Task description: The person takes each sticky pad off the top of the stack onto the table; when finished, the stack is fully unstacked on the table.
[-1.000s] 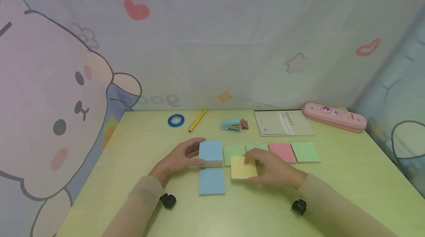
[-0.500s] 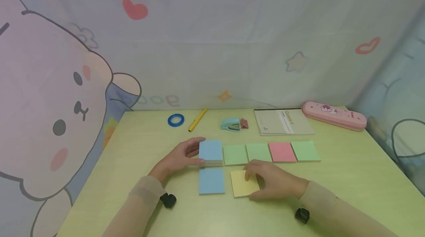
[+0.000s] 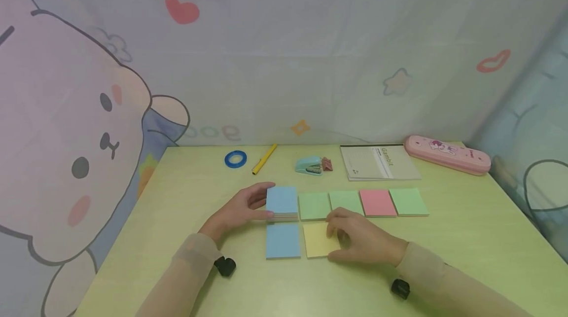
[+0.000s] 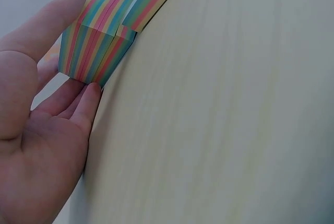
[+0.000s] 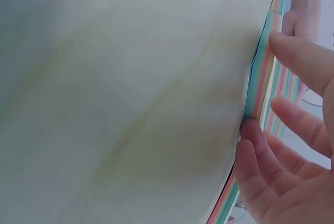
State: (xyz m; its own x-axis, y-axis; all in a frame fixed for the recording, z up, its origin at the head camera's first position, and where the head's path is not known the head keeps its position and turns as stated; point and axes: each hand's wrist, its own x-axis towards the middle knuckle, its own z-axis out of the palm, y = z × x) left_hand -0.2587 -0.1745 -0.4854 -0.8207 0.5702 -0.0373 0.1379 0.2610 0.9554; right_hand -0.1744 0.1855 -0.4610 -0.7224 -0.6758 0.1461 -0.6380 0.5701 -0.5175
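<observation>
My left hand (image 3: 239, 208) holds the left side of a stack of sticky note pads (image 3: 281, 201) with a blue one on top. Striped pink, yellow and blue-green edges of the stack show in the left wrist view, thumb on one side and fingers on the other. My right hand (image 3: 368, 238) grips a yellow sticky note pad (image 3: 316, 244) by its right part, with bent fingers on it and the thumb at the near edge. Left of it, a small gap away, lies a single blue pad (image 3: 283, 241), just in front of the stack.
Right of the stack, a row holds a green pad (image 3: 314, 207), a second green pad (image 3: 343, 201), a pink pad (image 3: 377, 203) and another green pad (image 3: 408, 202). Behind are blue tape (image 3: 235, 165), a yellow pen (image 3: 265, 159), a stapler (image 3: 309, 165), a notebook (image 3: 379, 162) and a pink case (image 3: 448, 155).
My right hand has brought the yellow pad toward me, down onto the table before the row, then slightly left toward the single blue pad. The left hand has stayed at the stack.
</observation>
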